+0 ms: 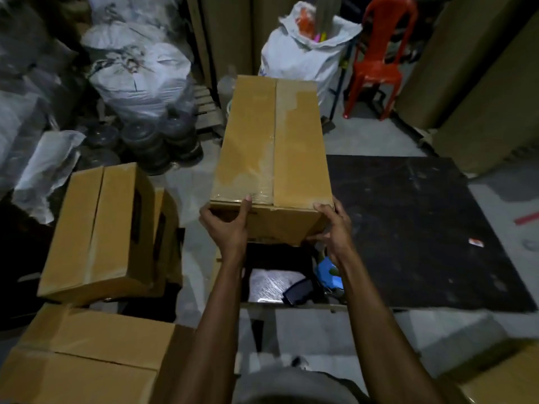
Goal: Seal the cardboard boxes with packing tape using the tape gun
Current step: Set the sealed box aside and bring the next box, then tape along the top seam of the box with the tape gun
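Note:
A long cardboard box [271, 135] is held up in front of me, its top seam covered by clear tape. My left hand [229, 225] grips its near left corner, thumb on top. My right hand [332, 225] grips the near right corner. Below the box lies a blue tape gun [328, 274], partly hidden by my right forearm. A second box [99, 231] stands tilted at the left, and a third box [87, 357] lies at the lower left with its flaps shut.
White sacks [137, 68] and black round stacks [163, 141] fill the back left. A red plastic chair [376, 62] stands at the back right beside another sack [303, 53]. A dark board [423, 228] lies on the floor at the right. Tall cardboard sheets [481, 83] lean at the far right.

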